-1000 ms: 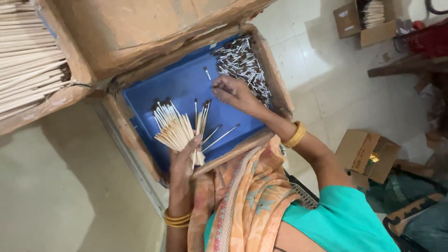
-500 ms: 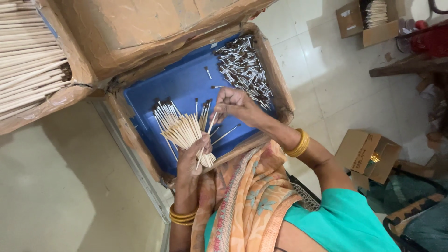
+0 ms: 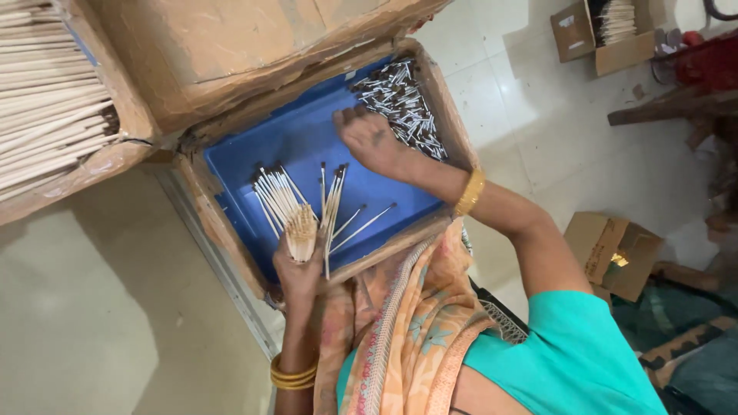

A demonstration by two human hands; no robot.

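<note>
Left hand [image 3: 298, 265]: fingers clamped on fanned stick bundle [image 3: 284, 206].
Right hand [image 3: 371, 141]: moved from the bundle back to the ferrule pile [image 3: 401, 98] (fingers spread, reaching for another piece).

One blue tray [image 3: 307, 146] sits inside one worn cardboard box [image 3: 231, 230], and all counts are placed from that tray. Two hands are over it: the left hand [image 3: 298, 270] at its near edge, the right hand [image 3: 369, 140] by its far end. One fanned bundle of sticks [image 3: 280, 201] has too many sticks to count. About five loose sticks [image 3: 346, 219] lie just beside it. One heap of dark-tipped sticks [image 3: 401, 104] fills the tray's far corner, uncountable. Two small open cartons [image 3: 611, 250] stand on the floor, well apart from the tray.
</note>
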